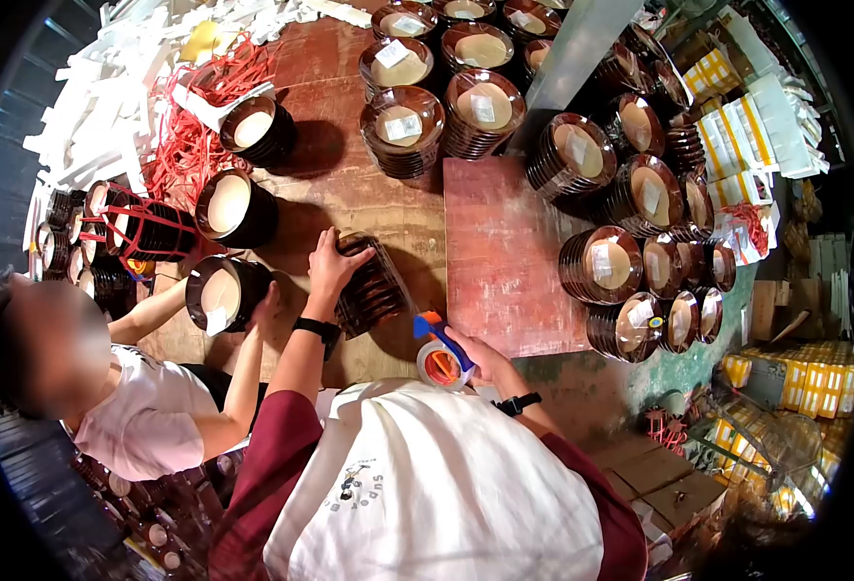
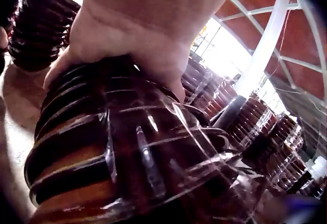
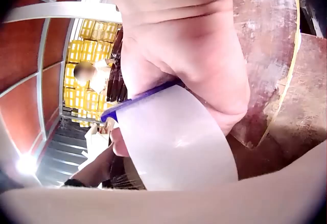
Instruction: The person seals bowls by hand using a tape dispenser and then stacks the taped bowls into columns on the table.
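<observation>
My left hand (image 1: 333,263) grips the far end of a stack of dark brown glossy bowls (image 1: 374,293) that is tipped on its side on the wooden table. In the left wrist view, clear tape runs over the ridged rims of this stack (image 2: 138,147), and the thumb and fingers reach round its end. My right hand (image 1: 485,358) holds a blue tape dispenser (image 1: 451,351) close to the stack's near side. Its orange-cored roll faces up in the head view, while the right wrist view shows the wide pale face of the tape roll (image 3: 176,137).
On the left, another person (image 1: 156,407) holds an upright bowl stack (image 1: 222,293). Two more stacks (image 1: 236,205) stand beyond it. Taped, labelled stacks (image 1: 485,107) crowd the back and right. Red straps (image 1: 199,126) and white strips lie back left. A grey post (image 1: 582,48) rises behind.
</observation>
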`<state>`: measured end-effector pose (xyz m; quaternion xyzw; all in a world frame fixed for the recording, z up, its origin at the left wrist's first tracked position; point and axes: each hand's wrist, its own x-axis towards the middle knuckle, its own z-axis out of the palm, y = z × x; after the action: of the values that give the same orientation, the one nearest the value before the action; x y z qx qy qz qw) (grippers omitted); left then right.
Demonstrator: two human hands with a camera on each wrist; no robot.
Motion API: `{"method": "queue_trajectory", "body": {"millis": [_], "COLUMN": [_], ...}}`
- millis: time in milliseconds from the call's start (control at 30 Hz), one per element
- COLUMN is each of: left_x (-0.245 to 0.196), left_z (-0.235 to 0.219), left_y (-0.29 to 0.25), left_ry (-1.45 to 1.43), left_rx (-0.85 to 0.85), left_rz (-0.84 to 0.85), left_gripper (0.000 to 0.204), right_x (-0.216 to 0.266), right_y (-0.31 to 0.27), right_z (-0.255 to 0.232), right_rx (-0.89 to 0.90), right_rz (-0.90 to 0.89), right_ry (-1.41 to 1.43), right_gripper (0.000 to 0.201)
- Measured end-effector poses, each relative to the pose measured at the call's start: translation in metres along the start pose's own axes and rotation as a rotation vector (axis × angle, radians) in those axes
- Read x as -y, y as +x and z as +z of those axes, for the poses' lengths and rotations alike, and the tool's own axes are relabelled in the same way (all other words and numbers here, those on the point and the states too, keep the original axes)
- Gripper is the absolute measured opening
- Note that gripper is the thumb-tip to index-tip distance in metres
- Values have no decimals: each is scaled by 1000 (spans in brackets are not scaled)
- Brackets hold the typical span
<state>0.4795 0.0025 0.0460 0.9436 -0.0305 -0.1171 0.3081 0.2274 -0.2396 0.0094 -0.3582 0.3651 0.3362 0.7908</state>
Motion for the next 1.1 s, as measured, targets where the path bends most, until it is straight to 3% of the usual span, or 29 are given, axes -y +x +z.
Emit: {"method": "queue_trajectory", "body": {"millis": [100,233,300,433,467,500,567,600,633,667,733,800,833,867,900,933,967,1033,1100], "left_x": [-5,-6,-6,-6,-7,-8,-4,-1,2,3,2,-25,-24,-21,-23,-20,-23,-58,-61], "left_z": [1,7,9,10,7,4,5,6,9,17,18,4,5,10,10,12,20,29,41], "left_y": [1,2,8,4,4,2,4,6,7,4,-5,-4,-5,-8,-15,-16,-12,-51,-76], "left_ry": [15,42,56,65,43,22,12,22,31,96,97,102,191,312,443,429,215,438,720], "left_rx": [32,21,11,-2,5,13,10,15,19,-166,-125,-73,-75,-161,-237,-165,25,145,179], "left_rz": [-51,-62,-54,-10,10,28,65,77,90,156,97,34,-14,119,258,421,451,532,585], "left_gripper": [102,104,104,100,99,98,96,96,97,77,81,86,79,73,66,59,55,60,67], "right_x": [-2,-7,-13,-14,-11,-20,16,-8,21,13,-9,-16,1,19,0,7,17,8,-22], "right_y": [1,-14,-8,14,18,34,-4,28,-8,18,51,76,56,38,71,55,40,35,66], "right_z": [-7,9,20,27,31,15,29,12,44,37,47,53,66,75,46,46,46,35,7], "right_rx": [-4,13,28,160,82,136,86,107,44,101,250,129,35,-7,92,82,66,0,11], "right_rz": [52,20,97,68,73,120,159,189,139,103,-24,38,58,32,17,12,1,18,-54], "right_ry": [-82,32,71,58,93,114,4,152,148,-482,-1317,-1078,-944,-885,-857,-896,-938,-950,-839], "right_gripper": [47,49,61,59,57,54,42,40,56,62,73,75,74,71,66,66,66,69,57]}}
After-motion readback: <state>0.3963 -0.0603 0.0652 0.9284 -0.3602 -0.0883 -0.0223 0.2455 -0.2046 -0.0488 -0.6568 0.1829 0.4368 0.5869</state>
